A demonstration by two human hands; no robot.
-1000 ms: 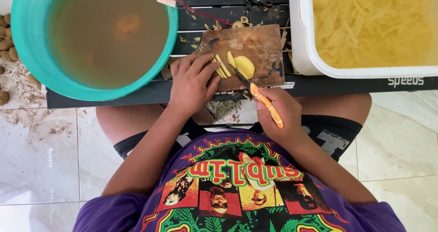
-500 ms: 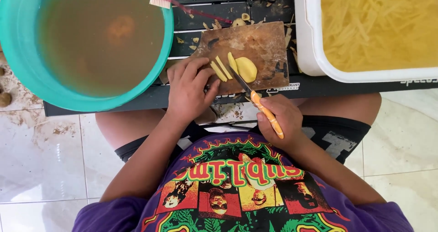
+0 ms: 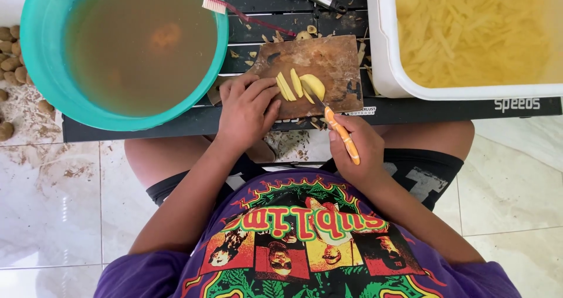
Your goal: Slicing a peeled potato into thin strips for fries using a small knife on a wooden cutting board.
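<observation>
left hand [image 3: 246, 111]: flat on the near-left corner of the cutting board [image 3: 328, 54], fingers loose and spread, tips just touching the potato slices [image 3: 291, 85]. Grip is apart, not clamped on anything.
right hand [image 3: 359, 148]: fingers wrapped tight round the orange handle of the knife [image 3: 338, 131], hanging off the near edge of the bench [image 3: 176, 121], over the lap.
knife blade: angled up-left onto the board, tip at the yellow potato piece [image 3: 314, 84].
potato: a few cut sticks plus one bigger chunk, all bunched at the board's near-middle.
board edges: near edge sits right by the bench lip; the far side has peel scraps around it.
left side: big teal basin [image 3: 36, 57] of murky water, rim very close to the left hand, so pretty tight there. A pink toothbrush [image 3: 246, 14] rests on its rim.
right side: white tub [image 3: 384, 57] full of cut potato strips in water, its wall just beside the board's right edge.
open room: mostly the bare wood at the board's far-right corner.
floor: pale tiles [image 3: 58, 204], dirt and small brown potatoes [image 3: 12, 63] at far left.
</observation>
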